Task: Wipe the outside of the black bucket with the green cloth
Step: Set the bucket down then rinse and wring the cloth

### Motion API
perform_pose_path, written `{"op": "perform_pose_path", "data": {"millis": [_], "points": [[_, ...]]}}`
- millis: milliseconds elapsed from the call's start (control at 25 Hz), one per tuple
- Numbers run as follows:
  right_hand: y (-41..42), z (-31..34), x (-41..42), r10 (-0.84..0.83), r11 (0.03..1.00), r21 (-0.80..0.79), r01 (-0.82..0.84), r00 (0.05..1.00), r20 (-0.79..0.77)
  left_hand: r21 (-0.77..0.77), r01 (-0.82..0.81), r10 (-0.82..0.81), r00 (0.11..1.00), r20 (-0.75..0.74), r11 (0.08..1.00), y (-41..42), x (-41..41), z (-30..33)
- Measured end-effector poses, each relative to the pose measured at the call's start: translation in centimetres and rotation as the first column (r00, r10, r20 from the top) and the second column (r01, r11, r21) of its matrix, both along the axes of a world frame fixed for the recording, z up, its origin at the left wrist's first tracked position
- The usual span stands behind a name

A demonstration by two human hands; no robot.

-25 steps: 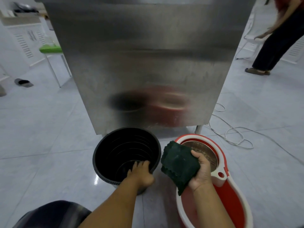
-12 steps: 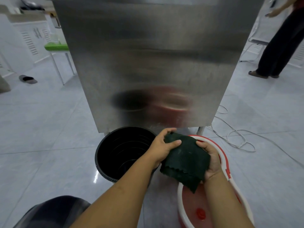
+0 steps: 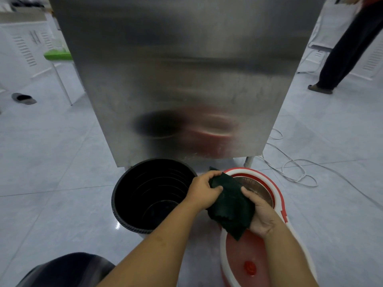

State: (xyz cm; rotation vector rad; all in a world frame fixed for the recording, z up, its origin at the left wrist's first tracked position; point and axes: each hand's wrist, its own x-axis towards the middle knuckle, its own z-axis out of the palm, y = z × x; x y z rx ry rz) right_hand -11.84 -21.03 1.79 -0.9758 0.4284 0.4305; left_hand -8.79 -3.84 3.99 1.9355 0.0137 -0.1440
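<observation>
The black bucket (image 3: 152, 195) stands upright on the tiled floor (image 3: 51, 183), in front of a steel cabinet (image 3: 176, 79). Just right of its rim, the left hand (image 3: 204, 190) pinches the green cloth (image 3: 230, 210), fingers (image 3: 215, 190) closed on its upper edge. The right hand (image 3: 260, 213) clasps the cloth's other side, seemingly above the red-and-white mop bucket (image 3: 277, 195), which sits just beside the black one.
</observation>
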Motion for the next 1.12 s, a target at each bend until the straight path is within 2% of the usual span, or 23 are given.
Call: {"op": "perform_pose_path", "data": {"millis": [160, 240, 360, 480, 600, 720, 920, 1120], "points": [[-0.1, -1.4, 1.8, -0.131, 0.951, -0.282, 0.131, 0.991, 0.017, 0.053, 0.183, -0.174, 0.975, -0.142, 0.982, -0.1, 0.8, 0.2], [0.1, -2.0, 3.1, -0.127, 0.899, -0.409, 0.154, 0.988, 0.093, 0.179, 0.254, -0.219, 0.956, -0.193, 0.951, -0.4, 1.7, -0.4], [0.2, -2.9, 5.0, 0.049, 0.744, -0.656, 0.127, 0.969, 0.243, 0.396, 0.269, -0.198, 0.957, -0.212, 0.878, -0.7, 3.0, -1.6], [-0.3, -3.2, 7.1, 0.228, 0.611, -0.786, 0.095, 0.930, 0.290, 0.503, 0.276, -0.197, 0.959, -0.205, 0.819, -1.2, 3.9, -2.1], [-1.0, -3.4, 9.3, 0.353, 0.494, -0.869, 0.018, 0.909, 0.220, 0.585, 0.250, -0.186, 0.968, -0.169, 0.772, -1.9, 5.1, -2.8], [-1.6, -3.5, 11.3, 0.414, 0.424, -0.906, -0.014, 0.892, 0.180, 0.641, 0.242, -0.154, 0.970, -0.190, 0.728, -3.1, 6.6, -3.3], [-1.7, -5.0, 12.7, 0.453, 0.440, -0.895, -0.077, 0.879, 0.147, 0.769, 0.266, -0.126, 0.963, -0.237, 0.582, -3.6, 9.3, -4.0], [-1.3, -6.4, 12.4, 0.428, 0.445, -0.890, -0.098, 0.896, 0.115, 0.756, 0.338, -0.136, 0.938, -0.318, 0.560, -3.9, 10.0, -5.4]]}}
